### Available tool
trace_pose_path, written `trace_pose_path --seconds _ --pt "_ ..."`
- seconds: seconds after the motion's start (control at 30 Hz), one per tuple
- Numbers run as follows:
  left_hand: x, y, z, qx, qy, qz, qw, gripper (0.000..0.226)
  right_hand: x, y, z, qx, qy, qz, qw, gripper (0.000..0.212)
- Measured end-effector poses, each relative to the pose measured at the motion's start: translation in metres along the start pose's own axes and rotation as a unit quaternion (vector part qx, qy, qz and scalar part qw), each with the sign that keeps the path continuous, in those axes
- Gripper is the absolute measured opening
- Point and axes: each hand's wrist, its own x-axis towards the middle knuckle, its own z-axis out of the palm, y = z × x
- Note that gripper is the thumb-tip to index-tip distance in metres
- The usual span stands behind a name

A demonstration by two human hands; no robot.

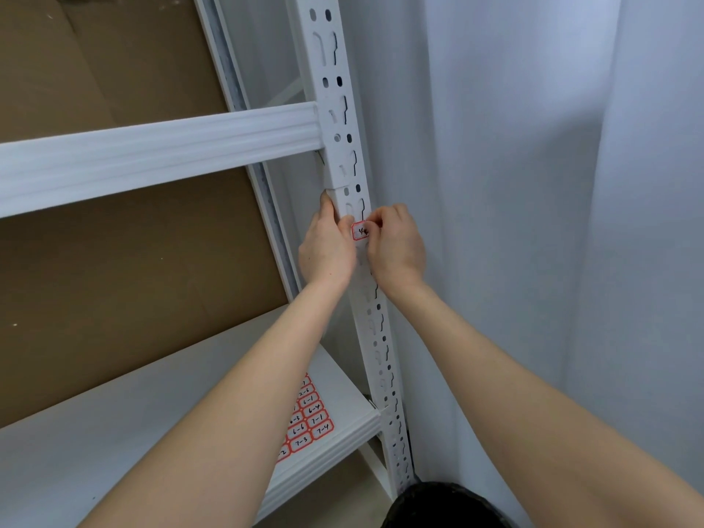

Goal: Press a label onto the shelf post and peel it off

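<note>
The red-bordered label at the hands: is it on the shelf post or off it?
On: the label lies flat against the white post, both hands' fingers at its edges.

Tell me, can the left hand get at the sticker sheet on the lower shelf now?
Probably yes: the sticker sheet lies uncovered below the left hand, which now grips the shelf post.

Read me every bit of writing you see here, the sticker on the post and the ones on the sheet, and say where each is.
Sticker on the post, under both hands' fingers: handwriting, maybe starting "4", not readable.
Sheet on the shelf, partly behind the left arm:
"2-6"
"6-1"
"6-4"
"7-1"
"6-6"
"7-4"
"7-3"
Other stickers there are cut off or hidden.
No other writing.
</note>
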Motion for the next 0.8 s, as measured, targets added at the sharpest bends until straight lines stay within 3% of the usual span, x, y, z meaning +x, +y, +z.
trace_pose_path --seconds 0.27,0.8 --pt "0.0 0.0 -0.001 -0.004 0.0 0.004 1.0 0.041 0.002 -0.002 -0.003 -0.053 -0.048 0.009 0.997 0.017" --pt "-0.002 0.002 -0.003 0.003 -0.002 0.005 1.0 0.04 -0.023 0.011 -0.004 -0.035 -0.068 -0.002 0.997 0.013"
